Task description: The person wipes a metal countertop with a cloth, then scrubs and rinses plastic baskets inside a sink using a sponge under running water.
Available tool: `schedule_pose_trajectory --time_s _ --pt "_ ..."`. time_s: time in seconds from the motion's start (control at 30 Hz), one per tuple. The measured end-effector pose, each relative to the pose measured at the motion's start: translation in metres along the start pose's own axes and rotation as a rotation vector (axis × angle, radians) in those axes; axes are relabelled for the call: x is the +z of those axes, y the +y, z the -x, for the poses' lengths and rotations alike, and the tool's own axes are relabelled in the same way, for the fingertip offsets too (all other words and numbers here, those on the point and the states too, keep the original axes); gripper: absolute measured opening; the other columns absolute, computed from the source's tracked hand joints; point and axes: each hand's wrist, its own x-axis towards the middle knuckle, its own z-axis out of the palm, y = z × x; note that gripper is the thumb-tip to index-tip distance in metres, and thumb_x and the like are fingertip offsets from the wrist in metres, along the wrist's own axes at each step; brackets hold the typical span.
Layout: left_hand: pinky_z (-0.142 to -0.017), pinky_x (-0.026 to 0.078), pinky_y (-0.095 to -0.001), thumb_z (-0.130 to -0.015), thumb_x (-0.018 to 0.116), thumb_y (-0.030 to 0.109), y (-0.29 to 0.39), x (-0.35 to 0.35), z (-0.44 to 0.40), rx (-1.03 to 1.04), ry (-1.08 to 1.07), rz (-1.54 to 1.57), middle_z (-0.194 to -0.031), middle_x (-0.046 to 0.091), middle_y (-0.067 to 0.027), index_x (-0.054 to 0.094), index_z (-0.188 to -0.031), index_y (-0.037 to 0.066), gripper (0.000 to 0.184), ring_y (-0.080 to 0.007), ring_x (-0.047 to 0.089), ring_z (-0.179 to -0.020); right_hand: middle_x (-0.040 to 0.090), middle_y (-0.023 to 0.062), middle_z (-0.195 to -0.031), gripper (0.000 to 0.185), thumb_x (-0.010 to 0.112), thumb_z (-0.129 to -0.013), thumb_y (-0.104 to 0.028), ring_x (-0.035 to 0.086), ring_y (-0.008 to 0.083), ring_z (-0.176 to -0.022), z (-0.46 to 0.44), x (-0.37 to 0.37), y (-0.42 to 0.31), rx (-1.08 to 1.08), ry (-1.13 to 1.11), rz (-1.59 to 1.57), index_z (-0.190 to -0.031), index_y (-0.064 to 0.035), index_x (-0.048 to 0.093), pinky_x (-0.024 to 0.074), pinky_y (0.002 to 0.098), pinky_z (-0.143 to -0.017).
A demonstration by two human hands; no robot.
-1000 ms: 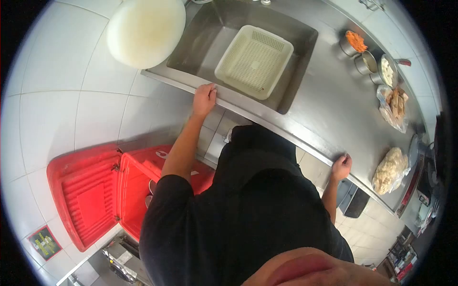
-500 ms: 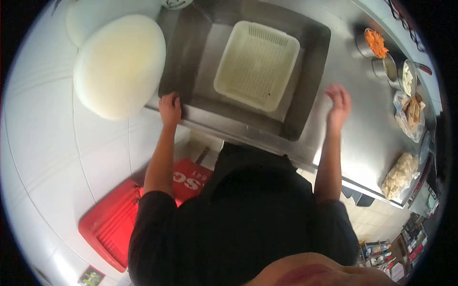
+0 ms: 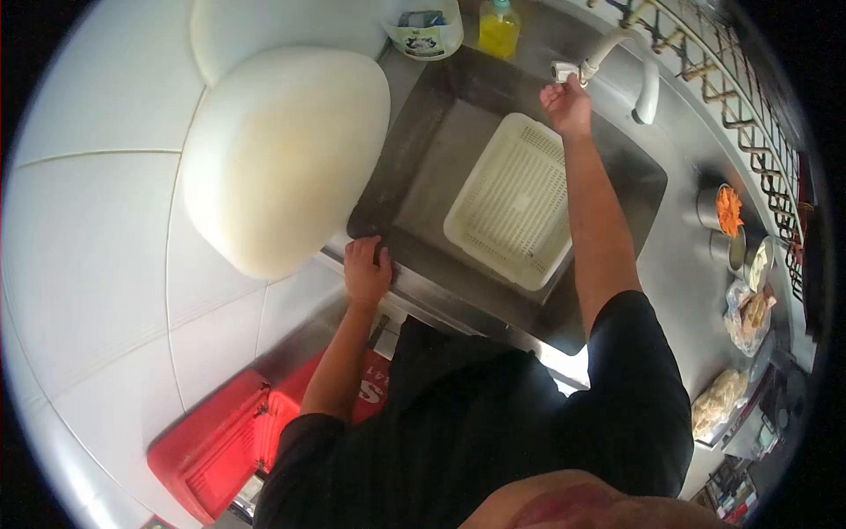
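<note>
My right hand (image 3: 567,108) is stretched across the sink (image 3: 423,189) to the white tap (image 3: 648,84) at its back. Its fingers are curled at the tap handle (image 3: 565,72), with a fingertip against it. My left hand (image 3: 367,271) rests on the front rim near the left corner, thumb apart from the fingers, holding nothing. In the metal basin lies a white perforated plastic basket (image 3: 507,207), partly hidden behind my right forearm. No running water can be made out.
At the back stand a yellow soap bottle (image 3: 499,31) and a cut white container (image 3: 425,35). A large white board (image 3: 286,159) leans left. Shredded orange food (image 3: 729,210), metal pots and bags (image 3: 747,317) line the right counter. A red bin (image 3: 211,450) stands below.
My right hand has moved from beside the sink's right edge to the tap handle. My left hand stays on the front rim. The view has shifted, bringing the tap and soap bottle in.
</note>
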Motion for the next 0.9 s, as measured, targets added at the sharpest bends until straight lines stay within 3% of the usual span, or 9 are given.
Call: schedule_pose_trajectory --time_s 0.1,0.3,0.4,0.47,0.53,0.7,0.9 --pt "-0.087 0.046 -0.0485 -0.081 0.067 0.011 0.001 -0.004 -0.008 0.022 -0.020 0.047 -0.103 0.063 -0.0164 0.063 -0.105 0.003 0.025 -0.0386 0.057 -0.098 0.051 0.0025 -0.068 0.027 0.060 -0.098 -0.036 0.055 0.0196 -0.061 -0.005 0.002 0.002 -0.051 0.043 0.042 -0.090 -0.0105 0.057 0.0519 0.0357 -0.058" --pt "-0.083 0.048 -0.0485 -0.081 0.066 0.010 -0.007 -0.006 -0.011 0.102 -0.054 0.090 -0.099 0.064 -0.0166 0.063 -0.103 0.003 0.024 -0.0379 0.058 -0.092 0.055 0.0054 -0.073 0.029 0.066 -0.095 -0.034 0.053 0.0158 -0.059 0.021 0.071 0.026 -0.274 0.490 0.427 -0.092 -0.0055 0.061 0.0451 0.0332 -0.051" --pt "-0.083 0.048 -0.0486 -0.080 0.066 0.011 -0.013 -0.003 -0.013 0.155 -0.056 0.129 -0.097 0.064 -0.0165 0.063 -0.103 0.002 0.024 -0.0380 0.059 -0.091 0.058 0.0047 -0.077 0.023 0.071 -0.091 -0.022 0.057 0.0158 -0.061 0.034 0.154 0.053 -0.551 0.226 0.591 -0.099 -0.0038 0.060 0.0494 0.0320 -0.057" --pt "-0.083 0.049 -0.0487 -0.080 0.066 0.011 -0.017 -0.003 -0.008 0.176 -0.074 0.155 -0.096 0.064 -0.0163 0.063 -0.103 0.002 0.025 -0.0380 0.059 -0.091 0.065 0.0089 -0.093 0.031 0.070 -0.091 -0.021 0.064 0.0192 -0.080 0.021 0.214 0.064 -0.605 0.010 0.855 -0.111 0.0021 0.061 0.0528 0.0332 -0.074" --pt "-0.084 0.049 -0.0489 -0.080 0.066 0.011 -0.021 -0.001 -0.009 0.173 -0.094 0.172 -0.096 0.064 -0.0159 0.063 -0.103 0.002 0.025 -0.0381 0.060 -0.092 0.066 0.0093 -0.095 0.030 0.069 -0.091 -0.022 0.065 0.0203 -0.082 -0.014 0.256 0.087 -0.676 -0.152 1.241 -0.110 0.0009 0.063 0.0529 0.0343 -0.076" --pt "-0.084 0.050 -0.0490 -0.080 0.066 0.011 -0.016 -0.006 -0.016 0.098 -0.114 0.149 -0.094 0.064 -0.0160 0.063 -0.102 0.002 0.024 -0.0386 0.060 -0.093 0.068 0.0105 -0.099 0.029 0.067 -0.089 -0.025 0.066 0.0230 -0.089 -0.092 0.280 0.139 -0.651 -0.211 2.128 -0.107 -0.0021 0.067 0.0532 0.0371 -0.079" --pt "-0.084 0.050 -0.0487 -0.081 0.066 0.010 -0.014 -0.011 -0.016 0.059 -0.138 0.131 -0.094 0.064 -0.0158 0.064 -0.103 0.002 0.024 -0.0382 0.060 -0.092 0.070 0.0118 -0.104 0.029 0.065 -0.086 -0.028 0.067 0.0261 -0.097 -0.129 0.282 0.157 -0.599 -0.253 2.446 -0.103 -0.0057 0.072 0.0536 0.0405 -0.084"
